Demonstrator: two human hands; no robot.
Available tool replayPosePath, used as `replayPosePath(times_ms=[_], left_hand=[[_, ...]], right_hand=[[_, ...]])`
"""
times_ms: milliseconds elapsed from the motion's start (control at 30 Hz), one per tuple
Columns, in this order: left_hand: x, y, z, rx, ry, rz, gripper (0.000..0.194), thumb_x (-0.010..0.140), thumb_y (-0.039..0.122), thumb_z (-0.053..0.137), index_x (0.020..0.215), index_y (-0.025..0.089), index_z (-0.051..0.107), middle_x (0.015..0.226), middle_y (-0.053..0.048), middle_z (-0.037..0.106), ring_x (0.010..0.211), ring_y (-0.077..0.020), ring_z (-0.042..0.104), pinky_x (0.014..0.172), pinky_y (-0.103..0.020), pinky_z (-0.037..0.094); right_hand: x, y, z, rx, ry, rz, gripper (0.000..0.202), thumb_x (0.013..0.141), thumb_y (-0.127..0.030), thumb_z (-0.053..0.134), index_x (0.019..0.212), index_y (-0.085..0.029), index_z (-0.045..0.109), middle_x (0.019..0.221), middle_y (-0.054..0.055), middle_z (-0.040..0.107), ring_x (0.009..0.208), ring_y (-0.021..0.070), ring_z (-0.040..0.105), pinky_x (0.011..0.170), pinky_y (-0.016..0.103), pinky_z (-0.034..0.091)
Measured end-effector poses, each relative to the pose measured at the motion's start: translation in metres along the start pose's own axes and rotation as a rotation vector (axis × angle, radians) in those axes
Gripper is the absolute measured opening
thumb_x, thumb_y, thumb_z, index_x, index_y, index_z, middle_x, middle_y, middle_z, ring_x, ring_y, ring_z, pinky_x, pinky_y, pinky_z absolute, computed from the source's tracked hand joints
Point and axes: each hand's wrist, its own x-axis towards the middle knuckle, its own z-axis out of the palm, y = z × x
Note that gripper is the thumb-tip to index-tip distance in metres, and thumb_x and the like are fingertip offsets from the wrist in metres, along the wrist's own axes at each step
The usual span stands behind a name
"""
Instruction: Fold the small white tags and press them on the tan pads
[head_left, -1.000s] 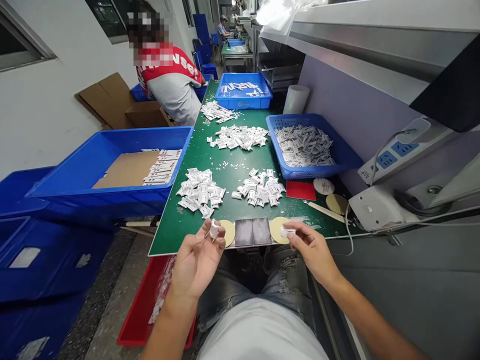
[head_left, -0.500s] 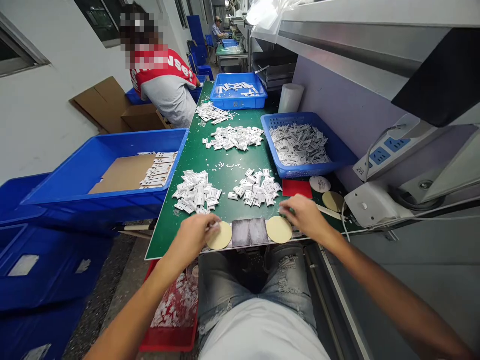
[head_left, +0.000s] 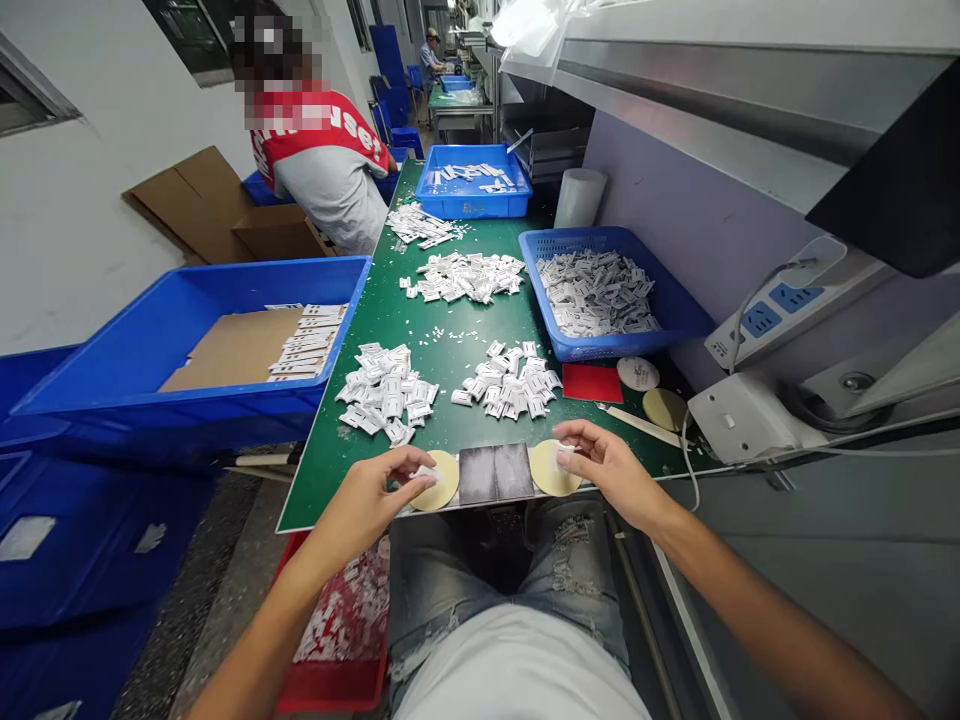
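My left hand (head_left: 381, 490) pinches a small white plastic piece (head_left: 427, 473) over the left edge of a pale yellow disc (head_left: 448, 485). On the other side, my right hand (head_left: 611, 470) has another small white piece (head_left: 564, 449) between its fingertips, above a second yellow disc (head_left: 546, 478). Between the discs lie two dark grey rectangular pads (head_left: 495, 474) along the table's front edge. Just beyond my hands are two heaps of white plastic pieces, a left heap (head_left: 388, 390) and a right heap (head_left: 514, 380).
A blue basket (head_left: 551, 335) of white pieces stands right on the green table (head_left: 450, 345), near a red square (head_left: 592, 382). At far end is a blue tray (head_left: 474, 207). Left stands a large blue bin (head_left: 187, 400); a red bin (head_left: 330, 685) is below. A co-worker (head_left: 330, 180) sits beyond.
Both hands have turned and their fingers have come over the yellow discs, the white pieces now showing more clearly. The view has shifted slightly.
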Motion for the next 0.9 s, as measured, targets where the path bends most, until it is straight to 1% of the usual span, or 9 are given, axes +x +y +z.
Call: replayPosePath(times_ms=[67,167,267,367,400,467,567,667,900], left_hand=[[-0.002,0.002,-0.002,0.016,-0.025,0.013,0.031,0.088,0.048,0.058,0.101,0.024,0.07,0.093,-0.004,0.073,0.08,-0.0189,0.065,0.068,-0.024,0.047],[0.0,0.003,-0.003,0.032,-0.089,0.036,0.031,0.088,0.048,0.058,0.102,0.025,0.073,0.101,-0.006,0.074,0.086,-0.0215,0.067,0.072,-0.025,0.048],[0.009,0.003,-0.004,0.12,0.025,0.058,0.028,0.086,0.044,0.06,0.097,0.024,0.075,0.097,-0.007,0.076,0.084,-0.0228,0.068,0.074,-0.028,0.049],[0.016,0.003,-0.005,0.151,0.131,0.085,0.029,0.085,0.045,0.059,0.093,0.023,0.077,0.091,-0.008,0.076,0.08,-0.0227,0.068,0.073,-0.029,0.049],[0.017,0.003,-0.005,0.145,0.1,0.091,0.03,0.085,0.046,0.059,0.092,0.023,0.076,0.089,-0.007,0.076,0.079,-0.0222,0.068,0.072,-0.028,0.049],[0.016,0.002,-0.006,0.165,0.06,0.084,0.029,0.085,0.046,0.059,0.092,0.023,0.076,0.086,-0.006,0.076,0.076,-0.0208,0.067,0.069,-0.026,0.048],[0.015,0.0,-0.007,0.218,0.064,0.064,0.028,0.086,0.043,0.057,0.096,0.023,0.075,0.083,-0.004,0.075,0.073,-0.0193,0.065,0.067,-0.024,0.045],[0.017,-0.001,-0.008,0.264,0.091,0.047,0.027,0.086,0.042,0.058,0.096,0.023,0.074,0.081,-0.004,0.074,0.072,-0.0198,0.064,0.066,-0.025,0.043],[0.009,0.005,-0.006,0.299,0.136,-0.003,0.024,0.086,0.042,0.058,0.091,0.023,0.073,0.082,-0.004,0.074,0.073,-0.0208,0.064,0.063,-0.026,0.041]], right_hand=[[-0.001,0.003,-0.002,-0.258,-0.011,-0.104,0.031,0.089,-0.04,0.062,0.114,-0.023,0.066,0.096,0.004,0.065,0.082,0.0161,0.059,0.075,0.03,0.047],[0.003,0.001,-0.01,-0.624,-0.124,-0.269,0.022,0.095,-0.033,0.054,0.106,-0.023,0.069,0.092,0.005,0.067,0.08,0.0178,0.058,0.074,0.031,0.044],[0.017,-0.004,-0.022,-0.839,-0.063,-0.421,0.018,0.094,-0.027,0.053,0.095,-0.019,0.069,0.088,0.008,0.068,0.087,0.0219,0.057,0.078,0.035,0.044],[0.029,-0.006,-0.03,-0.815,-0.014,-0.401,0.017,0.092,-0.029,0.055,0.094,-0.02,0.069,0.087,0.007,0.069,0.079,0.0201,0.059,0.073,0.033,0.046],[0.03,-0.006,-0.032,-0.775,-0.122,-0.381,0.017,0.092,-0.031,0.056,0.095,-0.021,0.069,0.088,0.006,0.07,0.079,0.0193,0.061,0.072,0.031,0.047],[0.031,-0.003,-0.032,-0.774,-0.18,-0.374,0.018,0.091,-0.032,0.057,0.095,-0.021,0.07,0.09,0.006,0.07,0.081,0.0193,0.062,0.073,0.031,0.047],[0.03,0.0,-0.031,-0.84,-0.022,-0.394,0.018,0.09,-0.032,0.059,0.095,-0.02,0.071,0.088,0.007,0.07,0.08,0.0201,0.061,0.072,0.032,0.046],[0.031,-0.001,-0.029,-0.862,-0.101,-0.393,0.015,0.09,-0.03,0.059,0.093,-0.021,0.07,0.087,0.006,0.07,0.08,0.0197,0.061,0.072,0.031,0.045],[0.032,-0.007,-0.025,-0.872,-0.088,-0.381,0.015,0.091,-0.028,0.058,0.092,-0.021,0.07,0.086,0.005,0.07,0.08,0.0197,0.061,0.071,0.031,0.045]])
